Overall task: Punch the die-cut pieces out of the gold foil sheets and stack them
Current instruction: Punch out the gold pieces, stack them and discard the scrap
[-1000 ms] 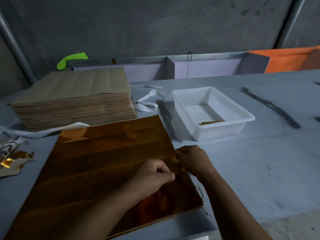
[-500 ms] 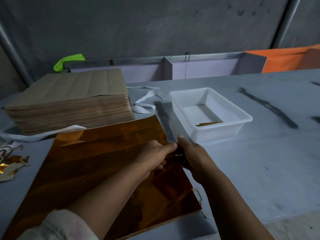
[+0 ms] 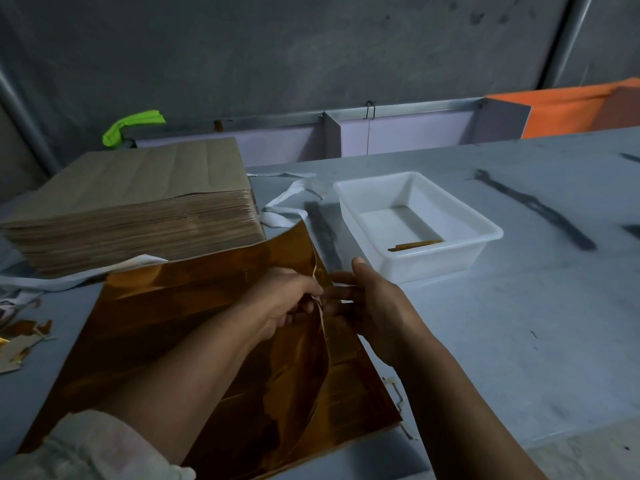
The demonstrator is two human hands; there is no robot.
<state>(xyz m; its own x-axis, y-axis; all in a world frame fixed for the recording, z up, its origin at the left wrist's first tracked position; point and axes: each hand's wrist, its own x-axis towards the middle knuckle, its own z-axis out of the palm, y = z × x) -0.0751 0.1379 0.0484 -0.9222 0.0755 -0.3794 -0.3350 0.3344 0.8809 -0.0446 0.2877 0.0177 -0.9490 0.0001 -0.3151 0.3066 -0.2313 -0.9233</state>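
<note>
A large gold foil sheet [image 3: 173,323] lies on the grey table in front of me, on top of more gold sheets. Its right edge is lifted and curled up. My left hand [image 3: 280,303] grips that raised edge from the left. My right hand [image 3: 374,306] is at the same edge from the right, fingers reaching under the lifted foil and pinching a strip of it. A thin gold piece [image 3: 415,244] lies inside the white plastic tray [image 3: 485,233] beyond my hands.
A thick stack of brown-backed sheets [image 3: 131,206] stands at the back left. Foil scraps [image 3: 24,337] lie at the left edge. White strapping [image 3: 287,206] lies between the stack and the tray. Dark smears mark the table on the right.
Both hands have moved up along the sheet's right edge toward the tray. The edge, flat a second ago, is now lifted and curled between my hands.
</note>
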